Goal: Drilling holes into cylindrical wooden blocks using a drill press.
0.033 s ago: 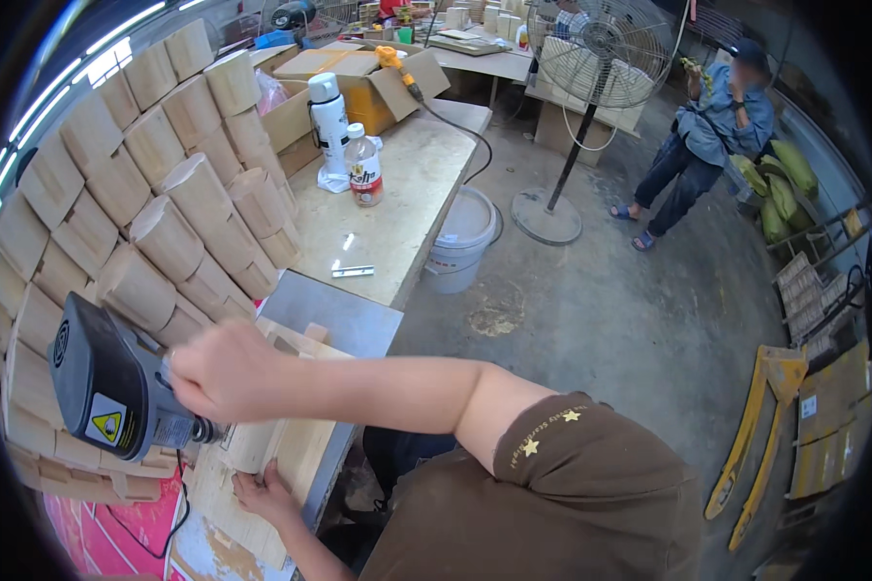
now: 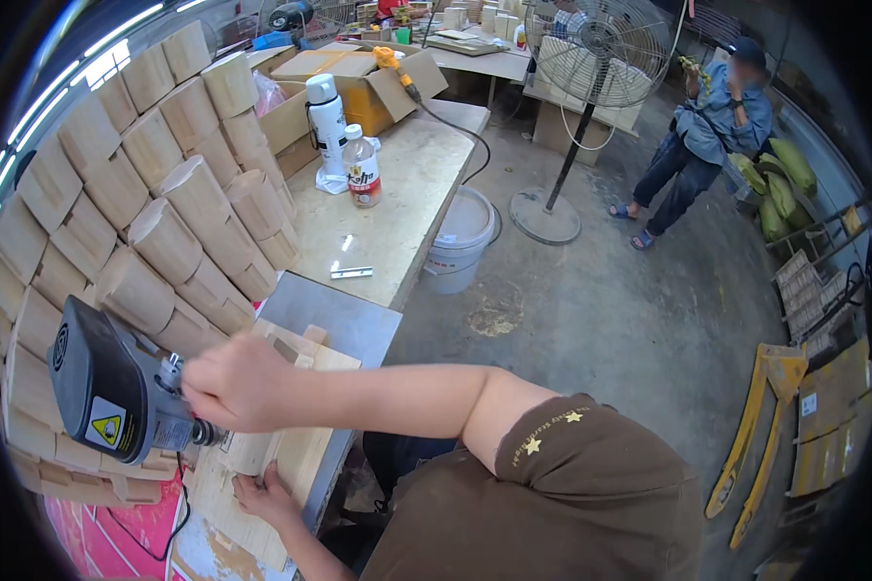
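A dark grey bench drill (image 2: 102, 382) stands at the left, its chuck (image 2: 203, 432) over a pale, rounded wooden block (image 2: 250, 451). My right hand (image 2: 237, 382) is closed in a fist beside the drill's metal lever hub (image 2: 171, 372). The lever itself is hidden inside the fist. Low down, my left hand (image 2: 266, 496) grips the near end of the block, thumb against its side. Under the block lies a flat wooden board (image 2: 305, 441) with wooden strips on it. The drill tip cannot be made out.
Stacked wooden blocks (image 2: 165, 232) rise like a wall behind the drill. Farther along the bench (image 2: 397, 194) are a metal strip (image 2: 351, 273), a bottle (image 2: 362, 169), a white flask (image 2: 327, 121) and a cardboard box (image 2: 358, 92). A bucket (image 2: 458, 242), a fan (image 2: 601, 48) and a person (image 2: 717, 126) are to the right.
My right hand has shifted slightly right and down, uncovering the lever hub. My left hand and the block stay in place.
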A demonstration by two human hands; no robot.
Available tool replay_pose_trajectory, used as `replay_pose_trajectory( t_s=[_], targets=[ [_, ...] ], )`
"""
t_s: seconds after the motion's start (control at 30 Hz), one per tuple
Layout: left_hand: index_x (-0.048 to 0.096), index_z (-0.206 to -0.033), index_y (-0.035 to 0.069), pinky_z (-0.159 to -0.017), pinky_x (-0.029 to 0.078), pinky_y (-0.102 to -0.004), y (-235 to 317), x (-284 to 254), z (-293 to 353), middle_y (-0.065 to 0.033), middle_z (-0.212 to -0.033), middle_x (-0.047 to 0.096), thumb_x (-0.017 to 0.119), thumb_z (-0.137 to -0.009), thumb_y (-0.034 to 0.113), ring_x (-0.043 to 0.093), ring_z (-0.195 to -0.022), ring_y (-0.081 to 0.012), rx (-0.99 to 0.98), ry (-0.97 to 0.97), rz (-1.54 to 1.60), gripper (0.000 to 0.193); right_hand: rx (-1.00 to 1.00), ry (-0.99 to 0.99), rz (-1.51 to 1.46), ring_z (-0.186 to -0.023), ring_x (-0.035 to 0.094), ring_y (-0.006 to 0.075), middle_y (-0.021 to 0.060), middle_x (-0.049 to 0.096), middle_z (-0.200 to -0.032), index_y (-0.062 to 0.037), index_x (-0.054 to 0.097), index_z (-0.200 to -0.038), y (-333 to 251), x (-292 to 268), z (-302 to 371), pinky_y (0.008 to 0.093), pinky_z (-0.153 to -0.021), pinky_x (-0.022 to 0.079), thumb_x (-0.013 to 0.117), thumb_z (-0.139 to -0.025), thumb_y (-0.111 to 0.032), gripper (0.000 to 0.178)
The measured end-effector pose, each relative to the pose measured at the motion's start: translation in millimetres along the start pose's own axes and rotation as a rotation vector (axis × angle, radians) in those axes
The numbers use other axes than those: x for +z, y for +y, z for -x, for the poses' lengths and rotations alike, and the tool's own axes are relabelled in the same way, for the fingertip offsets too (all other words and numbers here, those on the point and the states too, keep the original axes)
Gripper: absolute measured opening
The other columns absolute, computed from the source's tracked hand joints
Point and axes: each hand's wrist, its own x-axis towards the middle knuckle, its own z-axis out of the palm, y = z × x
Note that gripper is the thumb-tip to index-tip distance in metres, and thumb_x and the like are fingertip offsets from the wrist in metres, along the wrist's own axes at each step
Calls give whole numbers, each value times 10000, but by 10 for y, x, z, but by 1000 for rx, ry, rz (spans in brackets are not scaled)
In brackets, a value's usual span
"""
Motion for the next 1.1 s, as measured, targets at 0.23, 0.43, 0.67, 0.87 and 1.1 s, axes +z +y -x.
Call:
replay_pose_trajectory(
  t_s=[0.23, 0.43, 0.67, 0.87, 1.1],
  targets=[
    [600, -1012, 62, -753, 353, -414, -26, 38, -20, -74, -903, 562, 731, -666, 161, 536, -850, -313, 19, 17, 37, 383, -204, 72, -103, -683, 544, 281, 84, 552, -742, -40, 575, -802, 531, 329, 588, 353, -621, 408, 596, -795, -122, 86],
    [605, -1040, 63, -794, 356, -434, -22, 28, -17, -92, -947, 572, 731, -666, 152, 532, -896, -328, -26, -17, 6, 405, -237, 132, -184, -730, 533, 270, 77, 532, -778, -65, 582, -847, 658, 460, 650, 360, -642, 403, 583, -812, -145, 87],
    [618, -1027, 60, -815, 347, -419, 77, -37, 15, -74, -900, 571, 719, -674, 146, 528, -860, -296, 21, 21, 36, 378, -345, 172, -15, -528, 506, 300, 80, 495, -593, -71, 537, -695, 303, 154, 168, 391, -497, 373, 614, -768, -142, 128],
    [623, -1005, 51, -729, 385, -359, 95, -17, -47, -40, -840, 545, 713, -679, 119, 524, -760, -228, -7, -31, 179, 345, 75, 108, 183, -616, 599, 376, 168, 603, -632, -45, 583, -672, 238, 350, -1153, 475, -583, 471, 535, -807, -242, 244],
    [602, -924, -9, -646, 429, -248, 127, -23, -134, -44, -874, 487, 736, -650, 0, 519, -751, -145, -78, 18, 562, 305, 178, -285, -74, -922, 573, 399, 230, 607, -932, -57, 413, -1234, 331, 106, -709, 441, -800, 447, 579, -829, -350, 526]
  ],
)
